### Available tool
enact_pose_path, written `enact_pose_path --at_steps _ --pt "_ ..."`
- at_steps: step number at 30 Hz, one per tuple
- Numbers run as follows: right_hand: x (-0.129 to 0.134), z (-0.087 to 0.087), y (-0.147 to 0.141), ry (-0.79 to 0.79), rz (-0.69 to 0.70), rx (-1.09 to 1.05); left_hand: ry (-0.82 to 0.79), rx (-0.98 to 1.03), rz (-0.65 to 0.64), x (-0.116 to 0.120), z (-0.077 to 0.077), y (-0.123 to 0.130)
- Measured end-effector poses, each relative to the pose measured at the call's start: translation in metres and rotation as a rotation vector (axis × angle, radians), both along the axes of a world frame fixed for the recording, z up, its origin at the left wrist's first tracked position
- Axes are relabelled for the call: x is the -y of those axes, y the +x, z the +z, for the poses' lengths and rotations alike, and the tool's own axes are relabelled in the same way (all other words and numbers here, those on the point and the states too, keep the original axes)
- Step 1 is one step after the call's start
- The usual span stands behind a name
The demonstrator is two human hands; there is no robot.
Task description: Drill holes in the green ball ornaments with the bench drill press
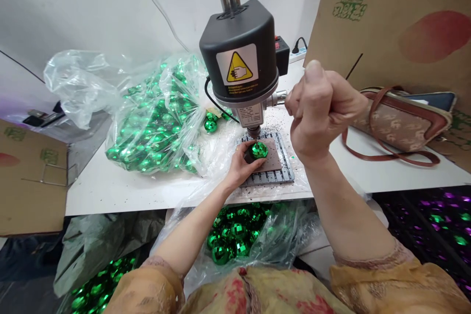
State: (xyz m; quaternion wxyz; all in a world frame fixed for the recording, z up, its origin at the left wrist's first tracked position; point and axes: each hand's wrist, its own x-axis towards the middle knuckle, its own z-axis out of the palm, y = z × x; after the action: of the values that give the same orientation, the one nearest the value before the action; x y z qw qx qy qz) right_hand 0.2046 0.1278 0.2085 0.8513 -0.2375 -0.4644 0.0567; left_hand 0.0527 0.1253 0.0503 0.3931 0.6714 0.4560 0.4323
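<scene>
A green mirrored ball [259, 149] rests beneath the chuck of a small black drill press [238, 54]. Curled round the ball's left side, the thumb and fingers of my left hand [241, 166] grip it over a thin board [274, 161]. That board lies on the slotted metal base plate [287, 172], which is strewn with dark chips. My right hand [324, 110] is closed in a fist at the feed lever [281, 97] on the press's right side; most of the lever is hidden by the fingers.
A clear plastic bag of green mirrored balls [154, 122] lies left of the press, with loose balls [211, 124] beside it. Below the table edge, another bag holds green balls [237, 235]. A handbag [408, 120] and cardboard box [382, 24] stand right; another carton [33, 181] stands left.
</scene>
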Motion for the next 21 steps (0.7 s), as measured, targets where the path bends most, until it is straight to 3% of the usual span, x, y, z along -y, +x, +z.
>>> enact_pose_path --at_steps 6,14,21 --pt "-0.001 -0.014 0.002 0.078 0.074 -0.003 0.008 -0.009 -0.009 0.000 -0.001 -0.001" --pt "-0.007 -0.024 0.002 0.118 0.002 0.001 -0.005 0.010 -0.006 0.000 -0.003 -0.002" --pt "-0.006 -0.033 0.005 0.161 0.018 0.031 -0.012 0.033 -0.006 0.001 -0.001 -0.001"
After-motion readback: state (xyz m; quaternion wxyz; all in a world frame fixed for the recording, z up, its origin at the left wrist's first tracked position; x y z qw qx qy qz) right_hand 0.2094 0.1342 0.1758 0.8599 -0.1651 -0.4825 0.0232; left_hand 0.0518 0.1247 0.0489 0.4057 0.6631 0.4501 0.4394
